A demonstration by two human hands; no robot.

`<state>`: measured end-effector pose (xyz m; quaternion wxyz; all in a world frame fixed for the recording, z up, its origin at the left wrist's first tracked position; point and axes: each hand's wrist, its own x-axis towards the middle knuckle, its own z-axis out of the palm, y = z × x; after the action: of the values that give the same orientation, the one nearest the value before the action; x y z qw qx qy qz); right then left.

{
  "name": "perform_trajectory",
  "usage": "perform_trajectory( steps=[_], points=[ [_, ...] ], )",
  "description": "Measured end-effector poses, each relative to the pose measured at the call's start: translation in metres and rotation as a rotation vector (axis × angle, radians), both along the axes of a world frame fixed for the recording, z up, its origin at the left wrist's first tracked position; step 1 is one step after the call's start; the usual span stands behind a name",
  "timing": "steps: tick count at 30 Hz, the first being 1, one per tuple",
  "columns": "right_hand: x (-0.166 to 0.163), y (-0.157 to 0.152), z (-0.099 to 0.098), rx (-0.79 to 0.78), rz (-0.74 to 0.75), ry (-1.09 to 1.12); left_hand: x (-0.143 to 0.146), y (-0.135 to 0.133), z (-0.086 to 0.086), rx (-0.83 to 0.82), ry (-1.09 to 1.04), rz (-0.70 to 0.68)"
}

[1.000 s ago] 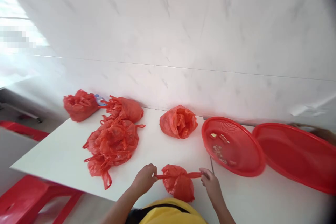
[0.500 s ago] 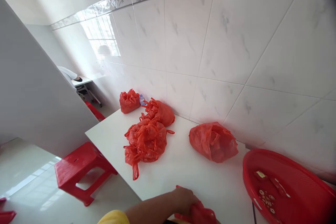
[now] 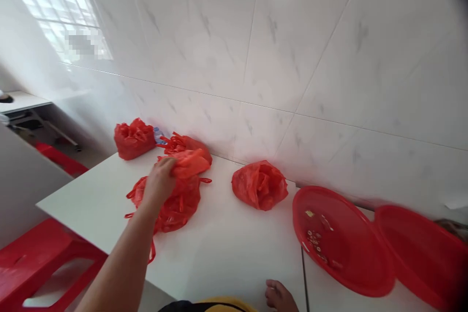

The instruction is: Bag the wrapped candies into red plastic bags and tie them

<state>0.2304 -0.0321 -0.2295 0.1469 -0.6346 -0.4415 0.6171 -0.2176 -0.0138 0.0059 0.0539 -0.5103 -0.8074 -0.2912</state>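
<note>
My left hand (image 3: 161,180) reaches out over the white table and is closed on a bunched red plastic bag (image 3: 190,163). This bag is just above a pile of knotted red plastic bags (image 3: 179,209), partly covered by my hand and forearm. Behind the pile lies another filled red bag (image 3: 186,144), partly hidden by the held one. Low in the view, my right hand (image 3: 280,296) is over the near table edge, its fingers loosely bent and nothing visible in them. Nearer the wall sits a red bag with its mouth gaping (image 3: 259,185).
One red bag (image 3: 134,139) and a clear bottle (image 3: 159,135) stand at the table's far end. On the right, a red basin (image 3: 351,248) holds small pale pieces, beside another red basin (image 3: 417,248). A red stool (image 3: 32,253) is at left; the tiled wall (image 3: 219,48) bounds the back.
My left hand has moved from the near table edge out to the pile, carrying the red bag. My right hand has come into view. The view has swung right.
</note>
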Motion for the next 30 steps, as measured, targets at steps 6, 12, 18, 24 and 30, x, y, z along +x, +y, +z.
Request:
perform_trajectory(
  steps=[6, 12, 18, 24, 30],
  points=[
    [0.003, -0.003, -0.012, -0.021, 0.042, -0.002, -0.022, 0.01, -0.062, -0.369, -0.013, 0.166],
    [0.004, 0.009, -0.011, 0.004, 0.017, -0.034, 0.053, 0.014, -0.094, -0.041, 0.237, 0.22],
    [-0.02, 0.072, 0.04, 0.256, 0.098, -0.077, 0.139, 0.017, -0.171, -0.727, 0.067, -0.367],
    [-0.047, 0.136, 0.086, 0.636, 0.121, -0.192, 0.171, 0.005, -0.224, -1.088, -0.003, -0.444],
    [-0.079, 0.175, 0.106, 0.696, 0.147, -0.233, 0.165, 0.011, -0.216, -1.147, -0.014, -0.461]
  ],
)
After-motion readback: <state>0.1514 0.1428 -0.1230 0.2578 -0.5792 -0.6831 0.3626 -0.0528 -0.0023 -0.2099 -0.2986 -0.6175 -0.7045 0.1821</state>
